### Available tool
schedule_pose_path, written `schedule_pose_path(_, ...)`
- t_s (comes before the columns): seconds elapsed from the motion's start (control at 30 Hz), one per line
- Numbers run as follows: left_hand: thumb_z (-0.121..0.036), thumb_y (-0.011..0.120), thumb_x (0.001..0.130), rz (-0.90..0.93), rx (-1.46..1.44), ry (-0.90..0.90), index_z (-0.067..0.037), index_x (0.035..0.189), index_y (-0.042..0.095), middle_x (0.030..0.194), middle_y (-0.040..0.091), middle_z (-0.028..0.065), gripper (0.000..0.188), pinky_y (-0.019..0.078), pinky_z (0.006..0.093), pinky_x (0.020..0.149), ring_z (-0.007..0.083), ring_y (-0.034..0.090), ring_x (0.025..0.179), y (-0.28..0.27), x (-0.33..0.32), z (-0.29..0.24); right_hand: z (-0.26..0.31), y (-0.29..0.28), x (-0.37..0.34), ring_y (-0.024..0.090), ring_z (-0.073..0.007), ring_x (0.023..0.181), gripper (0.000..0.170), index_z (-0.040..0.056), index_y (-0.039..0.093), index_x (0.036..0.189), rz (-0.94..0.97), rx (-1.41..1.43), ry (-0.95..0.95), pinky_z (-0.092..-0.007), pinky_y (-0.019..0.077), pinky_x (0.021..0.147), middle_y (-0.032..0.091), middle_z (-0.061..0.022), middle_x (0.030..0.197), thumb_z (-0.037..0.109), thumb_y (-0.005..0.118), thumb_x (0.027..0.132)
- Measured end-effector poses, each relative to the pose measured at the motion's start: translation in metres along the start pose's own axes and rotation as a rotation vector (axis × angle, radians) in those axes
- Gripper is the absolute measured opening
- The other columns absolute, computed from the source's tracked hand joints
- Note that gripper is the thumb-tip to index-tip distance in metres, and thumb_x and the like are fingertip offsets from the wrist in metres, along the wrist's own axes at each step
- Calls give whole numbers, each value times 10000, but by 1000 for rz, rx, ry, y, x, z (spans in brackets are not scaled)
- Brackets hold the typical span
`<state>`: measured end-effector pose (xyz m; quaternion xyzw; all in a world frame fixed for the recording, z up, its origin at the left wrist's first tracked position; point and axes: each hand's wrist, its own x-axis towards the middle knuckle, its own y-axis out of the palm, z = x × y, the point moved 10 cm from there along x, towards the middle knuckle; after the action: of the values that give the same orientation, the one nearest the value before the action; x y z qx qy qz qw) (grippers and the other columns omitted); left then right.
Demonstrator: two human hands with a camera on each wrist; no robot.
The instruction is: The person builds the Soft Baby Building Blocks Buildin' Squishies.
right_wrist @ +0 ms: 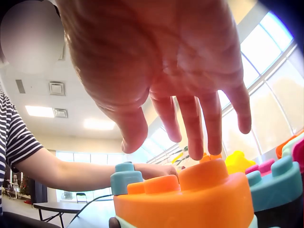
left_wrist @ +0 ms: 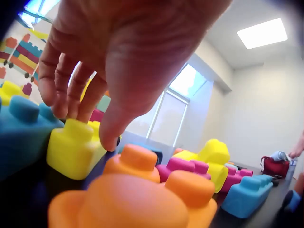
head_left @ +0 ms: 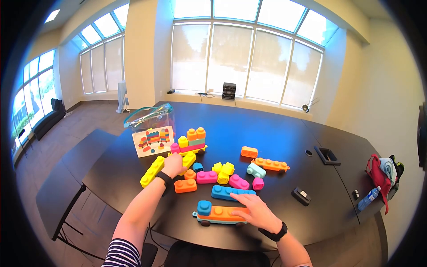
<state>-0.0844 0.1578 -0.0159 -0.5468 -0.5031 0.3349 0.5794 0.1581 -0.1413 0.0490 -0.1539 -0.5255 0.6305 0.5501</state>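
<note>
Left to right: the left hand [head_left: 173, 165] arched over a yellow block [head_left: 189, 159], its hold impossible to tell; a rear wheeled stack [head_left: 195, 143], apparently well advanced, stood behind loose blocks [head_left: 207, 177], left unjoined; a front wheeled stack [head_left: 220, 213], seemingly just begun, lay beneath the right hand [head_left: 258, 212], fingers apart; the dark table [head_left: 275, 133] stood before shaded windows [head_left: 229, 53]

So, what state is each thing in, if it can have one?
Left grip: lowered at a yellow block; firm hold unclear
Right grip: fingers spread, over the front toy wagon
Front toy wagon: wheels down, carrying blocks
Rear toy wagon: loaded with stacked blocks
Clear bag: standing; open or closed unclear
Window shades: lowered
Water bottle: standing, capped
Ceiling light: lit
</note>
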Motion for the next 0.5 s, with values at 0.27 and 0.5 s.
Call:
schedule_pose_path(0.27, -231, 884, 739, -72, -38, -29, -33, 1009, 756, 1037, 750, 194, 357, 615, 463, 856, 368, 748, 979, 2, -5, 0, -18, 7, -14, 645, -367, 1150, 529, 87, 625, 1424, 63, 53, 70, -461, 503, 1031, 691, -155, 1233, 338, 752, 976)
schedule_pose_path(0.5, -128, 855, 727, -242, -179, 95, -21, 994, 757, 1019, 752, 180, 304, 575, 464, 900, 369, 720, 993, -27, -26, 2, -20, 0, -13, 651, -366, 1166, 522, 80, 631, 1411, -2, 89, 70, -446, 529, 1011, 684, -158, 1261, 308, 770, 963)
